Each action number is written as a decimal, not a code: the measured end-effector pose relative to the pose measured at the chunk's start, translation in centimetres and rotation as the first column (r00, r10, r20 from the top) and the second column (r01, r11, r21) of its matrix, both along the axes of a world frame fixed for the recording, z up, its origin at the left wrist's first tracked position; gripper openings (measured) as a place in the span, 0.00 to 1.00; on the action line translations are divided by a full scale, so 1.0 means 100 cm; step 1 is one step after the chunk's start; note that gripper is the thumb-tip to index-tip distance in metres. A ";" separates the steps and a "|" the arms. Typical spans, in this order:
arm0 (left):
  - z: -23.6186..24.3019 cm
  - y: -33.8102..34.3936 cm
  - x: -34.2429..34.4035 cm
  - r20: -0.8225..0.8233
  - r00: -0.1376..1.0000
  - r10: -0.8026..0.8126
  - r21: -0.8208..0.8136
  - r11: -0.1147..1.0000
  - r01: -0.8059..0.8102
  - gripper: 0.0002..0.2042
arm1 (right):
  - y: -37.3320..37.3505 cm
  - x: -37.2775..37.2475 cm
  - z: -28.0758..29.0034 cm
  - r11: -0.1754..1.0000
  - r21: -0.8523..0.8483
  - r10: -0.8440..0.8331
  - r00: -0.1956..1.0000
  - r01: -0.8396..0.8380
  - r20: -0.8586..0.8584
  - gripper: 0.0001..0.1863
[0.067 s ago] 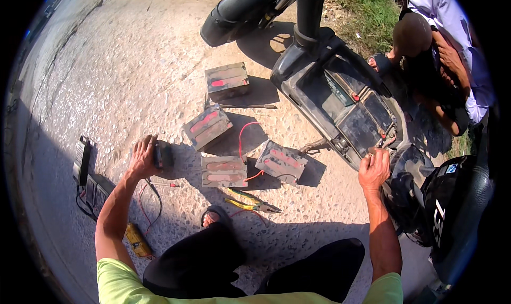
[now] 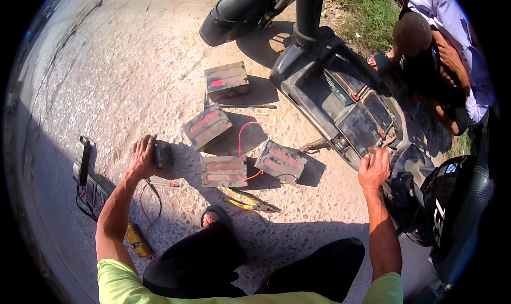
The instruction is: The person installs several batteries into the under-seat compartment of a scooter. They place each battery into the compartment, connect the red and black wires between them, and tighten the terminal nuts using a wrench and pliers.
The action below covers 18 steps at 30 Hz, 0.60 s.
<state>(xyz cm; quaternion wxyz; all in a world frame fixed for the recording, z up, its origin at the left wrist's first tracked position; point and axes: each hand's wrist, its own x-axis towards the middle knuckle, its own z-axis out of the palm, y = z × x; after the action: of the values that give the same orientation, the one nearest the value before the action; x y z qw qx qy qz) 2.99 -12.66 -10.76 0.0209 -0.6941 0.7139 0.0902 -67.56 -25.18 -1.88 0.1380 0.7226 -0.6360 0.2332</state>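
On the left, my left hand (image 2: 142,157) is closed round the side of a small dark block (image 2: 164,156) close to the ground; my palm hides part of it. My right hand (image 2: 374,169) is at the near edge of the scooter's open battery compartment (image 2: 331,129), fingers curled together, with something small and brownish at their tips that I cannot make out. Dark batteries with red terminals (image 2: 363,125) sit inside the compartment. Between my hands, several grey, dirt-stained batteries stand on the ground, among them one with a red wire (image 2: 224,171) and another beside it (image 2: 280,163).
Yellow-handled pliers (image 2: 252,201) lie before my foot. Left of me are a yellow multimeter (image 2: 138,241), test leads and a dark device with cables (image 2: 97,193). A thin rod (image 2: 249,106) lies between batteries. Another person (image 2: 450,54) crouches beyond the scooter at right.
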 end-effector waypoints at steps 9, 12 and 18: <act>0.007 -0.005 0.007 0.011 1.000 -0.016 0.105 0.994 0.015 0.55 | 0.001 0.000 0.000 1.000 -0.008 0.013 1.000 -0.013 -0.003 0.13; 0.020 -0.014 -0.002 0.039 0.999 0.000 0.171 0.985 -0.007 0.52 | 0.000 0.000 0.002 1.000 -0.005 0.011 1.000 -0.011 -0.010 0.12; 0.028 -0.016 -0.020 -0.053 0.968 0.244 0.202 0.952 -0.229 0.50 | -0.001 -0.001 0.000 0.999 -0.022 0.034 0.999 -0.033 0.016 0.12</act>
<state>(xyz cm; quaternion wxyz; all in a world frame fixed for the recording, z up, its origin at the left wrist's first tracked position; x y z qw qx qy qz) 0.97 -14.23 -7.94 0.0498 -0.7652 0.6136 0.1881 -67.65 -25.27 -1.85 0.1367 0.7296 -0.6223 0.2484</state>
